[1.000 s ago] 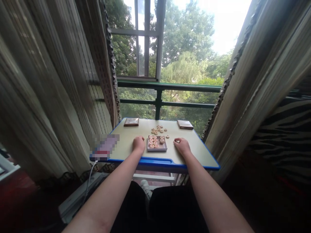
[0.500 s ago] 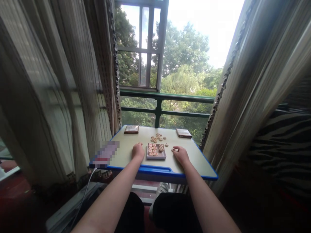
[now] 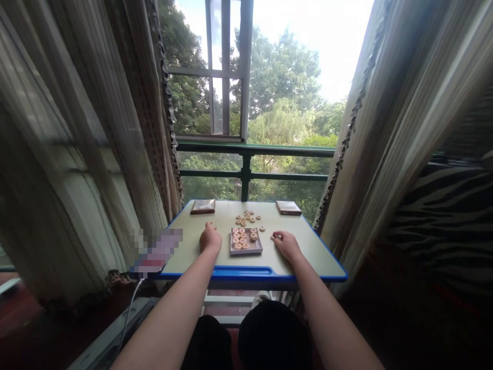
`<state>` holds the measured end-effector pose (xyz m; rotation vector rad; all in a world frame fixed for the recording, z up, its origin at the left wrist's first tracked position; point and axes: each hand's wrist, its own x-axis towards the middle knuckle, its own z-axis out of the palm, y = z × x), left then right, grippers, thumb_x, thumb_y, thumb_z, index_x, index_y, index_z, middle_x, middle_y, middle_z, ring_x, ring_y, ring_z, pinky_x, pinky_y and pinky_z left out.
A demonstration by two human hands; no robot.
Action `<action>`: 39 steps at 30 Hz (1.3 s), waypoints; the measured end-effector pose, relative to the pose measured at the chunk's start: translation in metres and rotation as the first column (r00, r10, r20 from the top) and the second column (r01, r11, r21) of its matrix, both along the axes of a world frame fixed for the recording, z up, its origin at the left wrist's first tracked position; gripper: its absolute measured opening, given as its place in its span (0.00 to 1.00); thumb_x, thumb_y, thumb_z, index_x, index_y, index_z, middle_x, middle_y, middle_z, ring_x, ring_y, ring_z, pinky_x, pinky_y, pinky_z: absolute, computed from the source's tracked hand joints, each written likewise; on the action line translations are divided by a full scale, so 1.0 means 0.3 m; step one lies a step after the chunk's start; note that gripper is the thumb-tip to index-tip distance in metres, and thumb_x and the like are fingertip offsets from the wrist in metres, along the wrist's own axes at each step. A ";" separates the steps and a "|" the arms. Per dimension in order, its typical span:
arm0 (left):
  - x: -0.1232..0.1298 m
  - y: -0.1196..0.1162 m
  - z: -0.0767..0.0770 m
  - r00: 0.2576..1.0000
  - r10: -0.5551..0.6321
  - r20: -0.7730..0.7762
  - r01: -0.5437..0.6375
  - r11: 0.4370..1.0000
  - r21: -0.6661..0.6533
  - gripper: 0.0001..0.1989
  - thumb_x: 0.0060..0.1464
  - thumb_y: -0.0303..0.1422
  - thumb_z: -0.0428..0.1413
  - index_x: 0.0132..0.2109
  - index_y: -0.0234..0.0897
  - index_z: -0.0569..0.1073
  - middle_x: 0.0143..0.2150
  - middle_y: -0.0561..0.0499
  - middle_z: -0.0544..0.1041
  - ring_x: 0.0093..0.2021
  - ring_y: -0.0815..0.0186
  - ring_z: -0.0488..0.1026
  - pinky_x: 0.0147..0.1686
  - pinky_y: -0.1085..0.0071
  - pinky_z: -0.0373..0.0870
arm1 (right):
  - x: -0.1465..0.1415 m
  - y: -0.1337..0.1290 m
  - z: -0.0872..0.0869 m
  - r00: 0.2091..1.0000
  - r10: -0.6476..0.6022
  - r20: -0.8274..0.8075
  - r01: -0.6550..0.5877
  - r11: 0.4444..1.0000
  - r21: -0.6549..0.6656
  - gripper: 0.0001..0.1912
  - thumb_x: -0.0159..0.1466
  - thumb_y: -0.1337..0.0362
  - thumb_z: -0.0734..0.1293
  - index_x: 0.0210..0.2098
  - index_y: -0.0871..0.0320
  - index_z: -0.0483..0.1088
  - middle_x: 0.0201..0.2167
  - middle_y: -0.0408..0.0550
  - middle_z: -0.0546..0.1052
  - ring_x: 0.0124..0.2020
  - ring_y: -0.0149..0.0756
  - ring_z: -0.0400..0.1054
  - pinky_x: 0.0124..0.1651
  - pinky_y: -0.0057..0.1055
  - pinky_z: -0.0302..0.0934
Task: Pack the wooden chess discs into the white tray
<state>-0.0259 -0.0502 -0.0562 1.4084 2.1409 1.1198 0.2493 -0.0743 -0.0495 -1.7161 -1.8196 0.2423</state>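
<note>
A shallow pale box (image 3: pixel 257 250) sits near the front of the table, with round wooden Chinese chess pieces (image 3: pixel 242 235) grouped at its left and a few at its right. To the left of the box, apart from it, is my left hand (image 3: pixel 210 238), its fingers curled in; whatever may be inside them is hidden. My right hand (image 3: pixel 287 245) rests on the tabletop to the right of the box, thumb and fingertips pinched on a small round Chinese chess piece (image 3: pixel 272 237). More loose pieces (image 3: pixel 247 217) lie scattered just behind the box.
The light table (image 3: pixel 316 257) has a blue edge. Two flat boxes stand at its back corners, one left (image 3: pixel 203 206) and one right (image 3: pixel 288 207). A blurred-out device (image 3: pixel 157 254) with a white cable lies at the left edge. Curtains hang on both sides.
My left hand has shifted left, farther from the box. My right hand stays almost in place, still pinching the piece. The whole view has turned slightly.
</note>
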 end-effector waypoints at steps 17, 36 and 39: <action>0.042 0.428 -0.065 0.840 -0.461 0.287 0.409 0.885 0.224 0.21 0.40 0.15 0.45 0.40 0.33 0.74 0.43 0.46 0.77 0.40 0.67 0.74 0.39 0.73 0.69 | 0.037 0.022 0.016 0.989 0.138 -0.055 -0.142 0.988 -0.067 0.15 0.52 0.67 0.62 0.38 0.58 0.74 0.37 0.49 0.76 0.41 0.38 0.68 0.47 0.34 0.58; 0.057 0.419 -0.068 0.802 -0.585 0.120 0.585 0.810 0.042 0.16 0.42 0.24 0.53 0.40 0.41 0.76 0.45 0.48 0.76 0.47 0.61 0.71 0.49 0.68 0.62 | 0.020 0.004 0.014 0.970 0.173 0.169 -0.169 0.985 -0.036 0.19 0.58 0.54 0.61 0.46 0.52 0.70 0.46 0.51 0.70 0.48 0.43 0.62 0.52 0.41 0.55; 0.050 0.403 -0.063 0.761 -0.627 0.165 0.624 0.778 0.081 0.18 0.42 0.22 0.52 0.42 0.39 0.76 0.46 0.48 0.76 0.48 0.62 0.70 0.50 0.69 0.62 | 0.018 0.011 0.022 0.982 0.149 0.115 -0.148 0.989 -0.016 0.16 0.59 0.56 0.61 0.41 0.55 0.72 0.43 0.52 0.72 0.45 0.42 0.64 0.50 0.39 0.57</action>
